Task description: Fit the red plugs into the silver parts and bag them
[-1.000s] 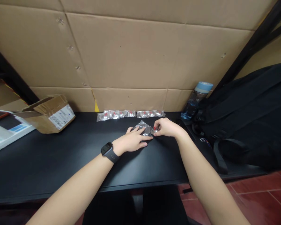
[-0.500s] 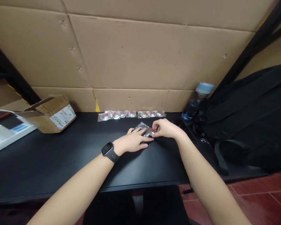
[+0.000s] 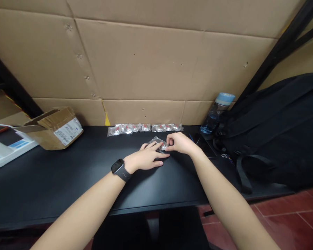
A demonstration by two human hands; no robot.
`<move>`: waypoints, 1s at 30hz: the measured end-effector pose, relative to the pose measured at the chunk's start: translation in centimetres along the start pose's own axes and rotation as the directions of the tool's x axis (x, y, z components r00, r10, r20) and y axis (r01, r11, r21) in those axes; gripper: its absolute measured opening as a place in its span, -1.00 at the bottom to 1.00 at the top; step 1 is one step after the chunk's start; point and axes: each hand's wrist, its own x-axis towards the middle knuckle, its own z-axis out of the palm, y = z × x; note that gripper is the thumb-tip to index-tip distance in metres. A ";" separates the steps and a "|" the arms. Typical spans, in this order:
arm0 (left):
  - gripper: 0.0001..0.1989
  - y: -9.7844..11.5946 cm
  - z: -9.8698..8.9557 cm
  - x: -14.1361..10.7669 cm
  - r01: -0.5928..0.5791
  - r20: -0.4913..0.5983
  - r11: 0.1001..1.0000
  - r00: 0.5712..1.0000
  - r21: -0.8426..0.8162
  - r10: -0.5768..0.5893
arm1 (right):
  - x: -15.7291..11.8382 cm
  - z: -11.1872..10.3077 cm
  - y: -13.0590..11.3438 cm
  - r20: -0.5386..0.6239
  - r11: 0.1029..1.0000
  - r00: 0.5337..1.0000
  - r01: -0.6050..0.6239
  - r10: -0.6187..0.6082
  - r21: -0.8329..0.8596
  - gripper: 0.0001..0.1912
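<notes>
The small metal disc (image 3: 163, 146) with a red piece on top lies at the clear bag (image 3: 154, 139), on the black table (image 3: 99, 194). How much of it is inside the plastic, I cannot tell. I judge the disc to be light and stiff, rather smooth, so it can slip from dry fingertips; its rim seems the best place to take hold, with the thumb on one side and the forefinger on the other. The bag looks thin, soft and slippery, easy to wrinkle, and is better pressed flat than pinched.

The disc is between the two hands. The right hand (image 3: 179, 142) has its thumb and bent forefinger close to the disc's right edge; whether they pinch the rim or only push it, I cannot tell. The left hand (image 3: 147, 156) is spread, palm down, its fingers over the bag and just left of the disc, and it grips nothing.

Beyond the hands, a row of bagged discs (image 3: 128, 128) lies along the cardboard wall (image 3: 141, 62). Farther out are the box (image 3: 56, 130) on the left, and the bottle (image 3: 211, 118) and backpack (image 3: 279, 132) on the right.
</notes>
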 end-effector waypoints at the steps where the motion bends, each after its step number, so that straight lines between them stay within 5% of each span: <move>1: -0.56 0.0 0.0 0.0 -0.003 -0.004 1.000 1.000 -0.004 0.003 | 0.1 0.3 -0.3 -0.009 0.999 1.000 -0.030 0.029 -0.035 -0.74; 6: -0.55 -0.2 -0.4 -0.2 0.015 -0.012 1.000 1.000 -0.002 -0.015 | 0.5 1.4 -1.3 -0.079 0.977 0.987 -0.149 0.138 -0.153 -0.71; 15: -0.51 -0.4 -1.0 -0.5 0.096 0.012 0.991 0.995 0.098 -0.098 | 0.3 0.7 -0.7 -0.062 0.980 0.990 -0.136 0.128 -0.143 -0.89; 26: -0.49 -0.4 -1.1 -0.6 0.063 0.035 0.996 0.997 0.062 -0.065 | 0.8 2.5 -1.1 -0.222 0.968 0.960 -0.207 0.173 -0.143 -0.70; 30: -0.48 -0.5 -1.1 -0.6 0.062 0.051 0.996 0.997 0.057 -0.065 | 0.9 2.6 -1.0 -0.196 0.978 0.969 -0.175 0.150 -0.116 -0.67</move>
